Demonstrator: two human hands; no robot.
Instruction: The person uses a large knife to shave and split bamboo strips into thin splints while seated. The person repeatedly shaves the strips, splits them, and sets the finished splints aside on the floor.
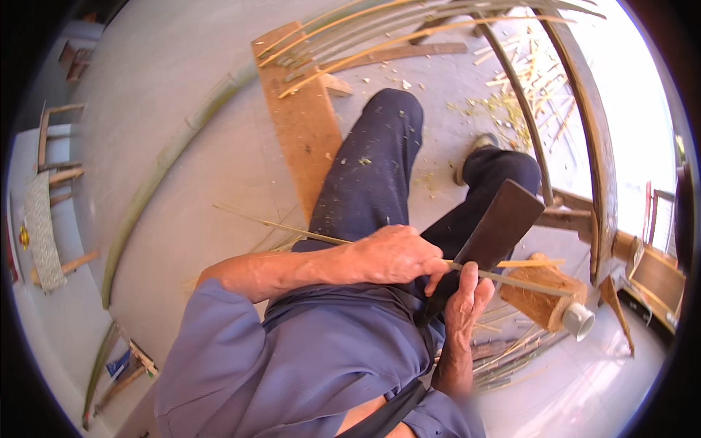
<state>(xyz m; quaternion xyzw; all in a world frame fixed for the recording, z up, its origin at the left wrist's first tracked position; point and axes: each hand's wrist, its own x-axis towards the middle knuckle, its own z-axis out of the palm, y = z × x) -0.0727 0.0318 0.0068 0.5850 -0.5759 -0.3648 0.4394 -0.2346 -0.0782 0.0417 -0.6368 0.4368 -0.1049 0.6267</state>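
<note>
My left hand [402,254] is closed around a thin bamboo strip [290,227] that runs out to the left past my wrist. To the right, the strip parts into two lengths at the broad dark blade of a bamboo-splitting knife [501,224]. The blade slants up and right over my knee. My right hand [468,295] is at the lower end of the blade, its thumb pressed on the lower length [528,284]; the upper length [531,263] passes beyond the blade. The knife's handle and part of my right grip are hidden.
A wooden plank [304,128] beside my leg bears several long strips. A curved bamboo pole [159,169] lies on the floor at left. A wooden frame [589,109], a wood block [539,290] with a pipe piece, and scattered shavings [509,112] are at right.
</note>
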